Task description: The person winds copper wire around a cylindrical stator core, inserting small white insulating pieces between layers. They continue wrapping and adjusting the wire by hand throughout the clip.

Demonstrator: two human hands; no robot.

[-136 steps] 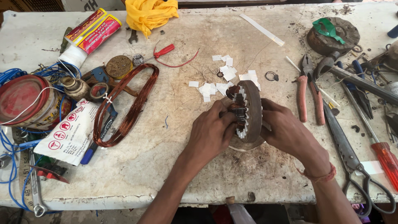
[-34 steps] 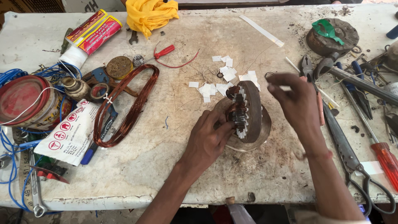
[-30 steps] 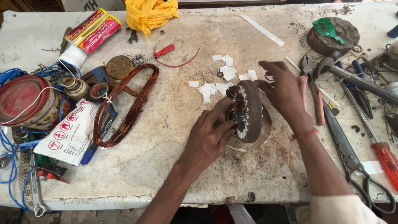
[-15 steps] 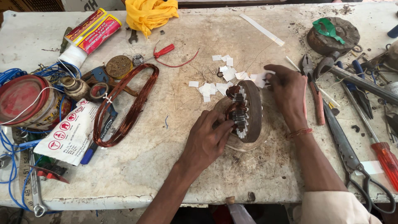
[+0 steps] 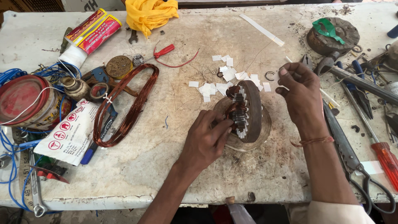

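A round motor stator (image 5: 251, 110) stands on edge on the worn white bench (image 5: 166, 166), with copper winding and white slot liners showing on its left face. My left hand (image 5: 207, 139) grips that face, fingers in the slots. To the right of the stator, my right hand (image 5: 302, 91) is raised and pinches a small white paper slip (image 5: 278, 80) between thumb and fingers. Several loose paper slips (image 5: 219, 81) lie just behind the stator. A long loop of copper wire (image 5: 124, 105) lies to the left.
Pliers (image 5: 331, 66), scissors (image 5: 352, 166) and a red-handled screwdriver (image 5: 383, 155) crowd the right side. At the back right sits a round metal part with green tape (image 5: 333, 35). A yellow cloth (image 5: 151, 12) lies at the back, a red tin (image 5: 20, 97) and blue wires at the left.
My right hand let go of the stator, reached back to the paper slips, and has lifted away with one slip pinched. My left hand kept hold of the stator.
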